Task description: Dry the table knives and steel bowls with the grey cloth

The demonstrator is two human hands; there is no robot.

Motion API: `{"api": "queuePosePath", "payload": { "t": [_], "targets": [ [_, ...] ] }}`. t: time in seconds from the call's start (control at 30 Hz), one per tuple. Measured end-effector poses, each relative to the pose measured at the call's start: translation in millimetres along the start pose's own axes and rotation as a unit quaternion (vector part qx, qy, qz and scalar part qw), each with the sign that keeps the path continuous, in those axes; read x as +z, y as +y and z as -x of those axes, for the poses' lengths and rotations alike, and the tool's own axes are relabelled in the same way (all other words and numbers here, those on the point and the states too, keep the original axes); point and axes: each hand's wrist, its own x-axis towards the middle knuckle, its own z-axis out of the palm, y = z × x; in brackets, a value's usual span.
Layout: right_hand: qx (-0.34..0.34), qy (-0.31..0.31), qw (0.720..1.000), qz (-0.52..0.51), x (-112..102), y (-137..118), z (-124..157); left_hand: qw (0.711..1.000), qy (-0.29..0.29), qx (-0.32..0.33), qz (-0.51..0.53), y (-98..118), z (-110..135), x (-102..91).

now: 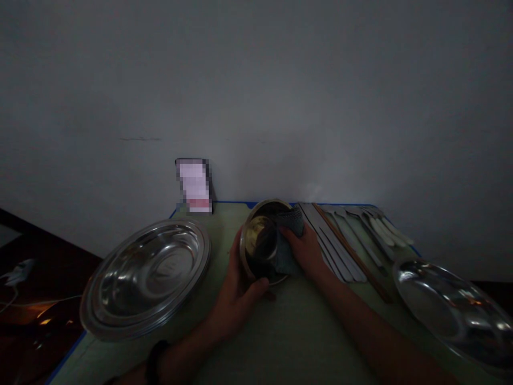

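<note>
A round metal bowl (260,243) is tilted toward me above the middle of the table, its shiny inside in view. My left hand (244,283) grips it at the left and lower rim, with the thumb over the edge. A dark grey-blue cloth (285,256) lies against the right inner wall of the bowl. My right hand (302,246) is closed on that cloth, and the fingers under it are partly hidden.
Stacked metal basins (148,278) stand at the left, and another metal dish (452,310) at the right. Chopsticks (352,254), spoons and forks (368,230) lie in rows right of the bowl. A phone (195,184) leans on the wall behind the green table (296,342).
</note>
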Motion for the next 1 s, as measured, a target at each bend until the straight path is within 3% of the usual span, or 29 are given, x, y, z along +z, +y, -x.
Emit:
{"api": "queuePosePath", "payload": {
  "t": [0.23, 0.5, 0.8, 1.0],
  "targets": [
    [-0.002, 0.016, 0.998, -0.062, 2.3, 6.5, -2.9, 0.997, -0.048, 0.059, -0.007, -6.2, 1.1, 7.2],
    [-0.019, 0.034, 0.998, -0.050, 4.0, 6.6, -3.6, 0.997, 0.050, 0.042, -0.043, -10.6, -9.0, 2.3],
    [-0.035, 0.044, 0.998, -0.033, 4.9, 6.0, -3.3, 0.997, 0.050, 0.048, -0.037, -9.2, -12.0, 1.5],
    [-0.023, 0.031, 0.998, -0.043, 5.6, 6.7, -3.9, 0.994, 0.088, 0.051, -0.029, -4.3, -10.5, 3.1]
  ]
}}
